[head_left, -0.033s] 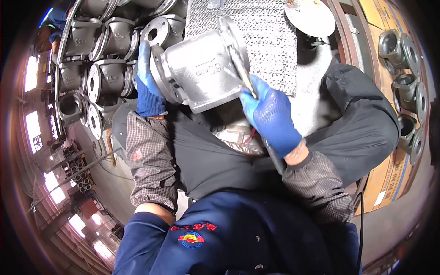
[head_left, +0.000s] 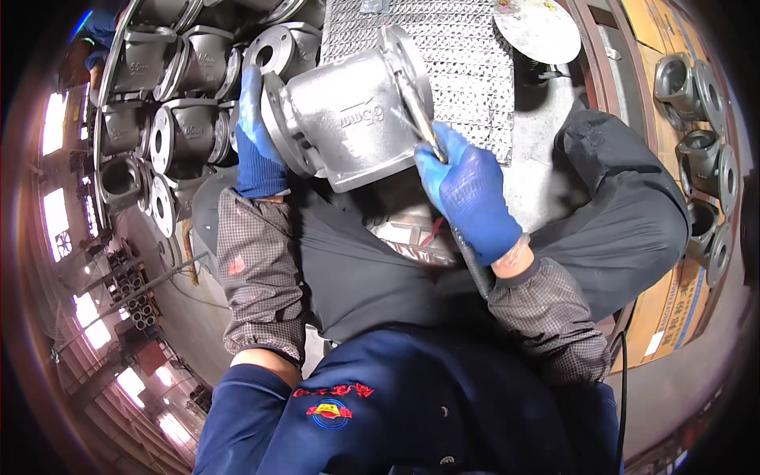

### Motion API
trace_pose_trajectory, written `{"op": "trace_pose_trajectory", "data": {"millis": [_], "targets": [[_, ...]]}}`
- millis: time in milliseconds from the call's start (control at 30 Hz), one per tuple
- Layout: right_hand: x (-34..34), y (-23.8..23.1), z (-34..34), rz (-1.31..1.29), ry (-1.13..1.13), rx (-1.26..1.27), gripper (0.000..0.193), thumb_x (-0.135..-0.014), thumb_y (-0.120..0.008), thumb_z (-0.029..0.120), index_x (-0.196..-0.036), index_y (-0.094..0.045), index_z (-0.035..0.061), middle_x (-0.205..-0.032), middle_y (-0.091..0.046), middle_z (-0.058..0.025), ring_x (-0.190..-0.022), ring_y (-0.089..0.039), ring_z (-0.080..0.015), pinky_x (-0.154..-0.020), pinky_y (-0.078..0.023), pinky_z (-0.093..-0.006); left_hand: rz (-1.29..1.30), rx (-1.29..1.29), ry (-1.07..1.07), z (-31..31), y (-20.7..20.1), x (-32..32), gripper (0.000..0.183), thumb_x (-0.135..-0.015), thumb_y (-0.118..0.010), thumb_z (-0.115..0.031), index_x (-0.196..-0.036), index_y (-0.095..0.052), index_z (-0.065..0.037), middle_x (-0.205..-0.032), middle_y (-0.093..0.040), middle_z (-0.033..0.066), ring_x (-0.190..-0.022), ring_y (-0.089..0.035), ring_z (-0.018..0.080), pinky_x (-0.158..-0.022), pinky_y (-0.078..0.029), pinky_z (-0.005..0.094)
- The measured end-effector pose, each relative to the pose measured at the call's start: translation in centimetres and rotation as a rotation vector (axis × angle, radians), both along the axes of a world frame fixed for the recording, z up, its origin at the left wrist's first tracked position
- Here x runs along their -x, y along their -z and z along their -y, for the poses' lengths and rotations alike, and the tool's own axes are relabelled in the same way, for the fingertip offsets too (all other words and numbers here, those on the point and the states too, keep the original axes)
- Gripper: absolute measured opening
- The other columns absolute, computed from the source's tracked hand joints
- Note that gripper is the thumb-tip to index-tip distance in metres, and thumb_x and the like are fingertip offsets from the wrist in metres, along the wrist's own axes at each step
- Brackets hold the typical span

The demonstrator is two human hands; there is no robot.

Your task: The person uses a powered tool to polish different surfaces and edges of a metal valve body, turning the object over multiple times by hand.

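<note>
A grey cast-metal valve body [head_left: 348, 119] with flanged ends is held tilted above my lap. My left hand [head_left: 260, 142], in a blue coated glove, grips its left flange. In my gloved right hand [head_left: 471, 190] is a slim rod-like tool [head_left: 422, 119], pinched like a pen, with a dark hose [head_left: 473, 265] running back below the wrist. The tool's front part lies along the inner side of the right flange [head_left: 409, 59]. Whether its tip touches the metal I cannot tell.
Similar castings [head_left: 190, 134] are stacked at the upper left. A textured metal-mesh surface [head_left: 467, 71] lies beyond the valve body, beside a round pale plate [head_left: 538, 32]. At the right, more castings [head_left: 701, 150] stand on cardboard [head_left: 673, 317]. My bent legs [head_left: 617, 214] flank the work.
The valve body has turned slightly and risen a little. My right hand and the tool have shifted slightly upward along the flange. The left hand keeps its grip.
</note>
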State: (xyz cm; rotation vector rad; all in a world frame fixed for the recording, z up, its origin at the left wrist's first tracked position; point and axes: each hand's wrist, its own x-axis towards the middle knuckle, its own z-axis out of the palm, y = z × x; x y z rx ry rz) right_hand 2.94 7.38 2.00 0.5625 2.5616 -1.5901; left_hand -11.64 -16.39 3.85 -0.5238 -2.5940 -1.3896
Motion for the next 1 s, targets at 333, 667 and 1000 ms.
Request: {"op": "trace_pose_trajectory", "data": {"millis": [333, 667, 1000], "targets": [[-2.3, -7.3, -5.3, 0.13, 0.233, 0.771, 0.017, -0.091, -0.055, 0.011, -0.1, -0.06, -0.0014, -0.071, -0.063, -0.0063, -0.047, -0.051, -0.0056, -0.043, -0.04, -0.017, -0.299, 0.262, 0.143, -2.1, -0.9, -2.6, 0.046, -0.094, -0.045, -0.006, -0.14, -0.039, -0.005, -0.134, -0.048, 0.0178, -0.12, -0.052, 0.0283, -0.099, -0.044, 0.035], [-2.8, -4.5, -5.3, 0.364, 0.091, 0.705, 0.032, -0.091, -0.054, 0.022, -0.103, -0.061, -0.0065, -0.072, -0.066, -0.0104, -0.048, -0.051, -0.0078, -0.046, -0.04, -0.0187, -0.415, 0.328, 0.247, -3.4, -1.1, -4.0, 0.043, -0.094, -0.046, -0.008, -0.137, -0.046, -0.01, -0.138, -0.047, 0.0159, -0.134, -0.037, 0.0363, -0.108, -0.034, 0.0407], [-2.7, -4.0, -6.3, 0.216, -0.246, 0.481, 0.036, -0.092, -0.048, 0.024, -0.105, -0.062, -0.0075, -0.072, -0.066, -0.0088, -0.05, -0.052, -0.006, -0.047, -0.038, -0.0173, -0.469, 0.314, 0.165, -3.1, 0.0, -3.4, 0.041, -0.093, -0.049, -0.009, -0.134, -0.048, -0.008, -0.132, -0.051, 0.0186, -0.131, -0.04, 0.0392, -0.107, -0.035, 0.0424]]}}
